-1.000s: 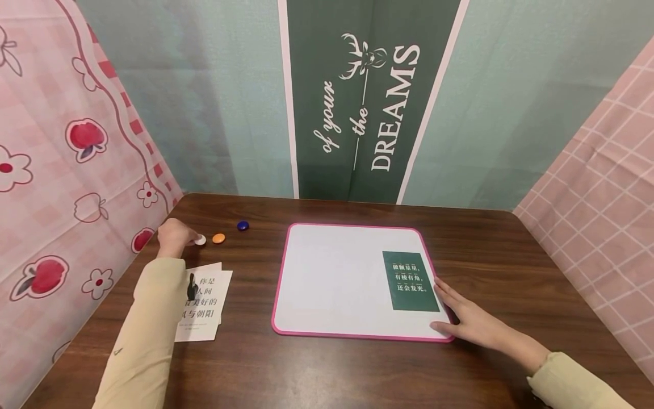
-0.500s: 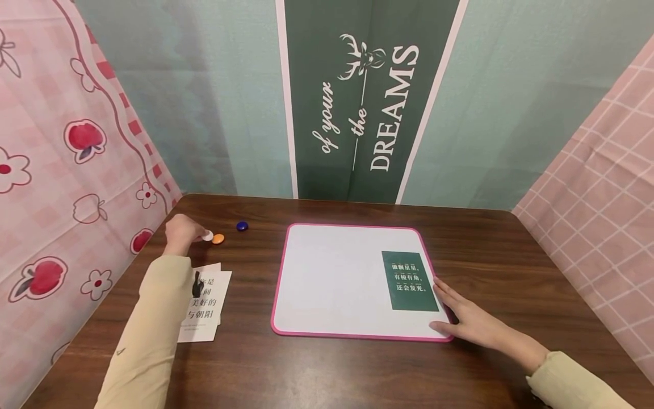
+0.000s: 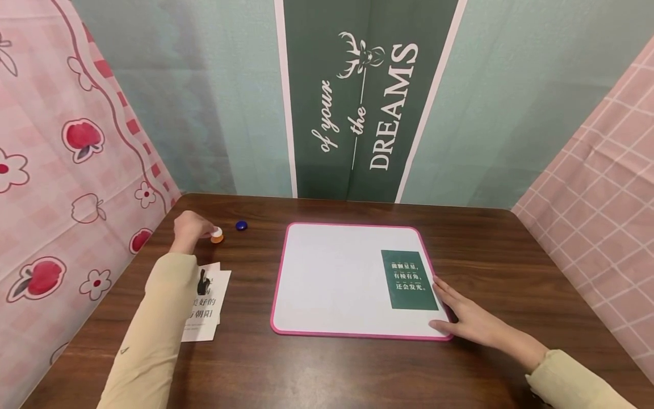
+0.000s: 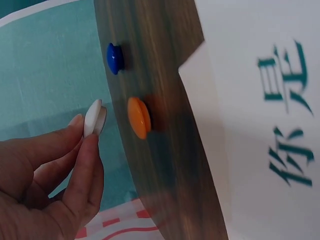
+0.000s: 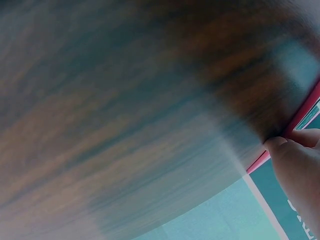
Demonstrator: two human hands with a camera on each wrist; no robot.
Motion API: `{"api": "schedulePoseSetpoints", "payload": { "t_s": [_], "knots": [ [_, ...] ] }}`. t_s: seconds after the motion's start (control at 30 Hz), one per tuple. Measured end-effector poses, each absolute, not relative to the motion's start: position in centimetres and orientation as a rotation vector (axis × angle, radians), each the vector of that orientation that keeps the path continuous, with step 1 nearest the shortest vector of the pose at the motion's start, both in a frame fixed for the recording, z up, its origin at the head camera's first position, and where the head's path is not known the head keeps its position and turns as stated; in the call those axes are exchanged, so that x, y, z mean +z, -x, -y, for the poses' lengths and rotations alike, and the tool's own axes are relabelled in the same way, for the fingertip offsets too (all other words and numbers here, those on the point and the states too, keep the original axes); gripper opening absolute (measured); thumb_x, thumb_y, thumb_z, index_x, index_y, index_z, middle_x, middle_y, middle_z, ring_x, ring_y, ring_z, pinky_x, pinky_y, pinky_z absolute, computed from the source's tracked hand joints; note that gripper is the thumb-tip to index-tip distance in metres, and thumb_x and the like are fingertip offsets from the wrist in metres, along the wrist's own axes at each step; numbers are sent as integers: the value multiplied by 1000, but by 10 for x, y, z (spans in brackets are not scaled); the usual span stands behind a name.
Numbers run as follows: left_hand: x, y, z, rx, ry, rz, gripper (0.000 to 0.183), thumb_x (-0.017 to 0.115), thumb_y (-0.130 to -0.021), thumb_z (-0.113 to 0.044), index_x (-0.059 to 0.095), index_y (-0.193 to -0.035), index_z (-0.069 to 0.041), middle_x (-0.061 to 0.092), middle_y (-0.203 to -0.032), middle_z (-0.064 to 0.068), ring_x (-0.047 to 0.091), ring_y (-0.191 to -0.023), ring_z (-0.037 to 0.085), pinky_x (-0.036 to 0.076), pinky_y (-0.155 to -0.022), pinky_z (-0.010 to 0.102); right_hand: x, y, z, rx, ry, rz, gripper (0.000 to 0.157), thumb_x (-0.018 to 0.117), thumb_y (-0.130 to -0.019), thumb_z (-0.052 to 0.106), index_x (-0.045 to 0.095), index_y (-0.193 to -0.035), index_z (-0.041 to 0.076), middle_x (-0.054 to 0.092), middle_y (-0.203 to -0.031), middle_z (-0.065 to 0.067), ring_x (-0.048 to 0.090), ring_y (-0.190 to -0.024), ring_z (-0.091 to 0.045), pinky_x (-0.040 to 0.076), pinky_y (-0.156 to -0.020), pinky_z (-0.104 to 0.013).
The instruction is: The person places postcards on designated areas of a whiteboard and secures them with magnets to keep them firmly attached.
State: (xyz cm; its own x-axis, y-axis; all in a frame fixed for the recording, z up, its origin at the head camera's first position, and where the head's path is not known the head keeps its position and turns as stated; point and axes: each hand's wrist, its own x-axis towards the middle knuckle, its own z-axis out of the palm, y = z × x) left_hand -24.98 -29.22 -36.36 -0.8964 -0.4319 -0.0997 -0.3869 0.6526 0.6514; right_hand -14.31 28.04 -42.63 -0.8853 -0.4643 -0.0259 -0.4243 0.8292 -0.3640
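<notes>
In the head view my left hand (image 3: 190, 229) is at the table's left side, pinching a white round magnet (image 4: 95, 118) between thumb and fingertips. The left wrist view shows the magnet held on edge. Just past it an orange magnet (image 4: 139, 118) lies on the table, with a blue magnet (image 3: 242, 225) farther back. My right hand (image 3: 475, 321) rests at the right edge of a pink-framed whiteboard (image 3: 332, 278), fingers extended and thumb near the lower right corner. A green card (image 3: 409, 281) with white lettering lies on the board. In the right wrist view, the thumb (image 5: 292, 165) meets the pink rim.
White printed cards (image 3: 206, 309) overlap on the table below my left hand, partly hidden by the sleeve (image 3: 153, 329). The brown wooden table (image 3: 327, 369) is bordered by a green-blue curtain (image 3: 225, 113) behind, with patterned pink cloth at both sides.
My left hand, pinching the white magnet, has moved to the right, and that magnet now overlaps the orange one in the head view. The right hand has stayed at the board.
</notes>
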Motion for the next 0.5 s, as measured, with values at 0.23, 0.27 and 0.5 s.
{"api": "schedulePoseSetpoints", "payload": {
  "t_s": [0.23,0.27,0.5],
  "knots": [
    [-359,252,282,-1114,-660,2793,26,74,-72,-11,69,-86,10,67,-66,14,66,-73,26,49,-75,38,-426,143,-281,-538,702,-2893,87,63,-79,50,32,-137,-7,23,-146,-19,37,-124,-35,38,-92,-54],
    [-358,252,281,-1125,-643,2789,24,74,-72,-10,69,-86,9,67,-66,14,66,-71,25,50,-71,35,-426,143,-281,-538,702,-2892,87,62,-79,51,32,-137,-7,23,-146,-20,37,-124,-36,38,-92,-54],
    [-355,252,271,-1168,-583,2787,25,72,-76,-11,69,-91,9,68,-70,14,65,-72,26,44,-56,23,-425,143,-281,-542,700,-2884,88,62,-78,51,32,-137,-7,23,-146,-20,36,-125,-36,37,-93,-54]
  ]
}}
